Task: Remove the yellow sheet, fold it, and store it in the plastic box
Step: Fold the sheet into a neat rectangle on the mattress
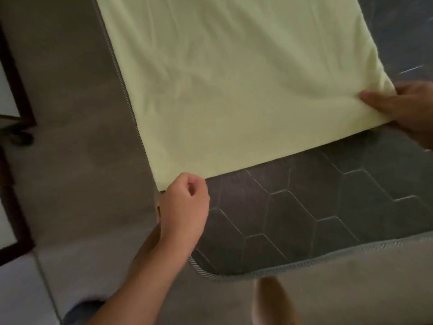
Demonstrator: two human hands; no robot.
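Reaching up from below, the left hand curls tight on the near-left corner of the yellow sheet. That sheet covers the far part of the grey quilted mattress, its near hem straight and taut. Bare mattress runs to the piped edge. Open floor lies left. The right hand pinches the right corner, thumb on top.

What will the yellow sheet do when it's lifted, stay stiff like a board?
Probably floppy: the yellow sheet shows soft wrinkles and bunches where the right hand pinches it. Lifted, it would likely sag between that hand and the left hand. It looks thin, so probably light.
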